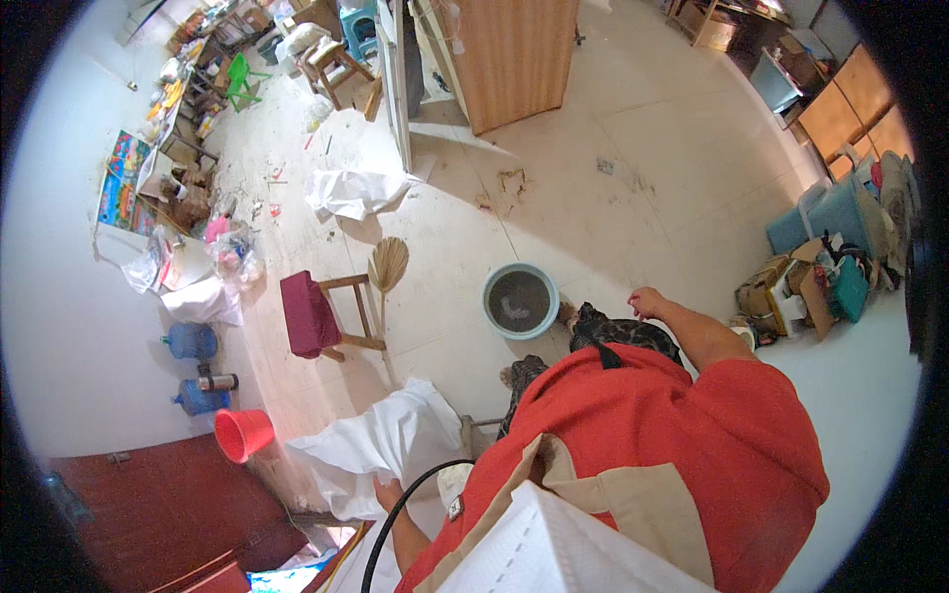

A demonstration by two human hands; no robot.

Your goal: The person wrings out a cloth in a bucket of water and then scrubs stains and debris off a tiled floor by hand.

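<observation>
My left hand [388,494] is at the lower left, its fingers closed on the edge of a crumpled white sheet [393,430]. The sheet spreads from the hand towards the floor, partly over a stand whose frame is mostly hidden. My right hand [646,303] hangs in the air beside my right knee, fingers loosely bent and apart, with nothing seen in it. On the floor near my feet stands a round light-blue basin [550,326] of dark, murky water. A pale spot in the water looks like a light reflection.
A stool with a maroon cover [305,314] and a dried palm-leaf fan [389,265] are left of the basin. A red bucket [245,436] and blue water jugs [193,341] line the left side. Cardboard boxes [771,293] lie right; a wooden panel [511,67] stands ahead.
</observation>
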